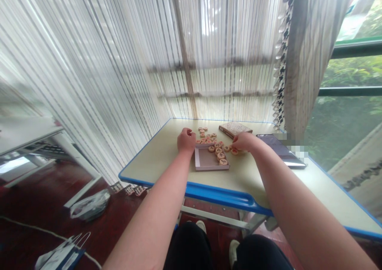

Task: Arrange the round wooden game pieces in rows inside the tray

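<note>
A shallow open box (205,168) lies on the table, with several round wooden Chinese chess pieces (221,156) lined along its right side and back. My left hand (185,141) rests by the box's rear left corner, its fingers curled closed; whatever they may hold is hidden. To the right of the box, the fingers of my right hand (243,141) are closed at a red-marked Chinese chess piece (234,151) on the tabletop. Another loose piece (227,148) sits between that one and the box. Behind the box, more loose pieces (208,139) are scattered.
A patterned box lid (235,127) lies at the table's back. Right of my right hand is a flat dark device (277,149). The cream table (155,158) has a blue rim. Sheer curtains hang behind it; a plastic bag (91,204) and paper bag (64,254) stand on the floor.
</note>
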The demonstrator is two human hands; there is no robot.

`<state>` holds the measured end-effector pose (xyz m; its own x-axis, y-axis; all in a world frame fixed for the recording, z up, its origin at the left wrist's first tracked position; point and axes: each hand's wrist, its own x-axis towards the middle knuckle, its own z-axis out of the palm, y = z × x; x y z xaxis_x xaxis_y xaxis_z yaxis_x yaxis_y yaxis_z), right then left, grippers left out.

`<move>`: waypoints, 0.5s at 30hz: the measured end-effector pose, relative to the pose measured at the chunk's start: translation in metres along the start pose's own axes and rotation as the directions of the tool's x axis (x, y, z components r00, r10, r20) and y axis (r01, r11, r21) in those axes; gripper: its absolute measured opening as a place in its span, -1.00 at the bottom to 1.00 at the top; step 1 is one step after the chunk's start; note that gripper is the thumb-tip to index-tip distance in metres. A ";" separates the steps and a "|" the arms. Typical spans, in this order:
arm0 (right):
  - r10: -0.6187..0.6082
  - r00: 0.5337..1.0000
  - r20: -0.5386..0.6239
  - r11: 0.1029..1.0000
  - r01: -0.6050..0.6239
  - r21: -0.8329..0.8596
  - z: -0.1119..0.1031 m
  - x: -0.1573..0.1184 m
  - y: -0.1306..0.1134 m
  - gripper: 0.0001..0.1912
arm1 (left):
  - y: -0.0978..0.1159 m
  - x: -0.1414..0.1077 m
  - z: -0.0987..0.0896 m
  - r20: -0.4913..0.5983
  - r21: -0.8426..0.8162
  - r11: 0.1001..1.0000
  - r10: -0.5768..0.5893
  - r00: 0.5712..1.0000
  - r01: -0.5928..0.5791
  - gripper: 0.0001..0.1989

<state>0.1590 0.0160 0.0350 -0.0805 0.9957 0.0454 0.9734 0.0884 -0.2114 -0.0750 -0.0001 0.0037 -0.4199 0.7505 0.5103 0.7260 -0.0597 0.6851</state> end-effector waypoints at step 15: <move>-0.062 0.996 0.059 0.998 0.063 -0.024 -0.001 -0.004 -0.013 -0.66 | -0.002 0.000 0.000 -0.014 0.008 1.000 0.011 1.000 -0.011 -0.85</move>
<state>0.1467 0.0111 0.0384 -0.1530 0.9882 0.0006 0.9712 0.1505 -0.1849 -0.0763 0.0001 0.0023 -0.4193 0.7408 0.5249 0.7347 -0.0627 0.6754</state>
